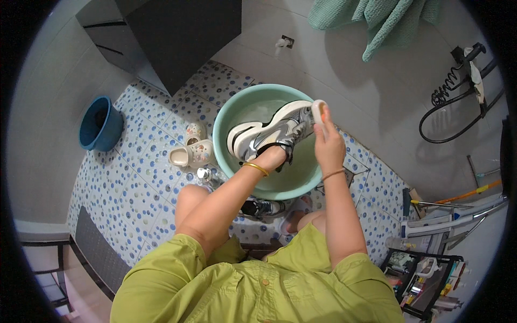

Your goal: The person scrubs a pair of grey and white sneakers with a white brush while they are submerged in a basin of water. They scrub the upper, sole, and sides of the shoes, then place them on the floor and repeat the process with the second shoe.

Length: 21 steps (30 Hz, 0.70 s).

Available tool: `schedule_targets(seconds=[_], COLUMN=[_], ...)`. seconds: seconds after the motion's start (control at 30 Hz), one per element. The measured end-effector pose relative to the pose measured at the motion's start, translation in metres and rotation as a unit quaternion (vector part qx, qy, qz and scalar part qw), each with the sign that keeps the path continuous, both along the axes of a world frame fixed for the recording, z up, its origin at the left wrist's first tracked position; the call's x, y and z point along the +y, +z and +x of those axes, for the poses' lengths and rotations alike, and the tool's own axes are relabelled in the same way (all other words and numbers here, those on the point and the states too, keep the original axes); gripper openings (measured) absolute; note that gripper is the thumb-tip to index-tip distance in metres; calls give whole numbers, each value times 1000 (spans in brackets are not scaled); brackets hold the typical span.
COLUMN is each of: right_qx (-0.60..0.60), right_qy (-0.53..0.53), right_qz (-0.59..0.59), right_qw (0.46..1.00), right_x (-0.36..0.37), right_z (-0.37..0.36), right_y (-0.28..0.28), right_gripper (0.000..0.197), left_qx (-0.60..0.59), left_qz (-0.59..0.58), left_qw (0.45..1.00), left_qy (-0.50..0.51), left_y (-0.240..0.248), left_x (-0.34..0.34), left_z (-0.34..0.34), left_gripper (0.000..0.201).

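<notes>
A grey and white sneaker (pixel 277 132) is tilted on its side over a mint-green basin (pixel 220 121) of cloudy water. My left hand (pixel 273 157) reaches into the shoe's opening and holds it up, its fingers hidden inside. At the toe end, my right hand (pixel 329 144) is closed around a small white, rounded scrub brush (pixel 318 109) with a bit of orange showing. The brush meets the toe of the sole; its bristles cannot be seen. A second sneaker (pixel 263 208) rests on the floor just below the basin, partly covered by its rim.
Cream clogs (pixel 196 154) and a silver-topped bottle (pixel 205 175) stand left of the basin. Farther left is a blue bucket (pixel 101 124). A dark cabinet (pixel 183 37) juts out at the back. A black rack (pixel 425 282) of bottles stands at right, near mop poles (pixel 458 202).
</notes>
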State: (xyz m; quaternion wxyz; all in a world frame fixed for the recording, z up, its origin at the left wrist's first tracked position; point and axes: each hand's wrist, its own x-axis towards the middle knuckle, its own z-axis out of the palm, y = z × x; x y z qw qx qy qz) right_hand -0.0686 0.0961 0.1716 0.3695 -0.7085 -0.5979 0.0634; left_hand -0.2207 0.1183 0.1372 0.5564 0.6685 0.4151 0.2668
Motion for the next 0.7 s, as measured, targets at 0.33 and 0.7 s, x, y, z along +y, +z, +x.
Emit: schedule_targets(seconds=[0.33, 0.7], right_qx=[208, 102], right_qy=[323, 216], right_qz=[-99, -64], right_qw=[918, 969], right_x=[-14, -30], right_z=[25, -13], right_y=[-17, -17], right_gripper=[48, 48], left_qx=[31, 493], left_qz=[196, 280], left_qw=[980, 774], left_qy=[-25, -283], left_y=[-105, -40], left_x=[23, 19], left_z=[-11, -16], left_gripper=[29, 33])
